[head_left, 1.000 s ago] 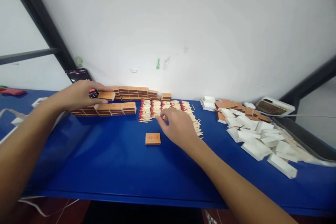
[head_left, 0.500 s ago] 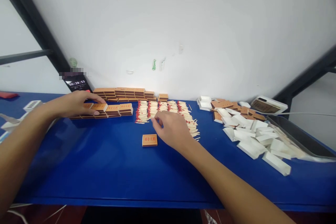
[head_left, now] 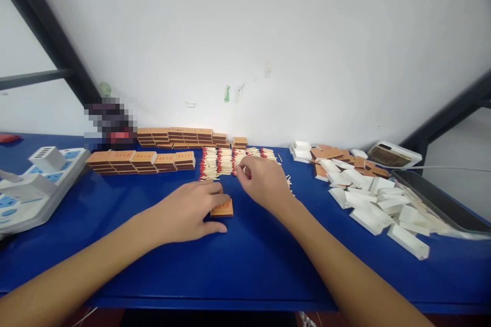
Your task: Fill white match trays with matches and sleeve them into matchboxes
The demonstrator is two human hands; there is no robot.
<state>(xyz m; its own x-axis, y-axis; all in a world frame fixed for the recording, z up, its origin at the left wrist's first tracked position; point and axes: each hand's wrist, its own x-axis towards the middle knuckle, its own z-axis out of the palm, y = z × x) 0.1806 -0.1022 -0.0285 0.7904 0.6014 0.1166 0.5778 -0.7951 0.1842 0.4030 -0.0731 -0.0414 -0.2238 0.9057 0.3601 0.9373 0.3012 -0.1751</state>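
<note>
My left hand (head_left: 192, 212) reaches over a single orange matchbox (head_left: 222, 208) lying flat on the blue table (head_left: 192, 271). Its fingers are at the box's far edge and its thumb is stretched out in front of the near edge, so the hand looks open around the box. My right hand (head_left: 264, 179) is over the rows of red-tipped matches (head_left: 224, 161), its thumb and fingers curled together. Whatever lies between those fingertips is too small or hidden to make out. The hand covers part of the rows on the right.
Stacked matchboxes (head_left: 143, 161) line the left, with another stacked row (head_left: 174, 135) against the wall. A power strip (head_left: 49, 189) with plugs is at far left. White inner trays (head_left: 368, 209) and orange sleeves (head_left: 330, 153) are heaped on the right beside a phone (head_left: 393, 156).
My left hand has left the stacked boxes and come right and nearer, to the single matchbox. My right hand has shifted slightly right and away from me, its fingers still curled.
</note>
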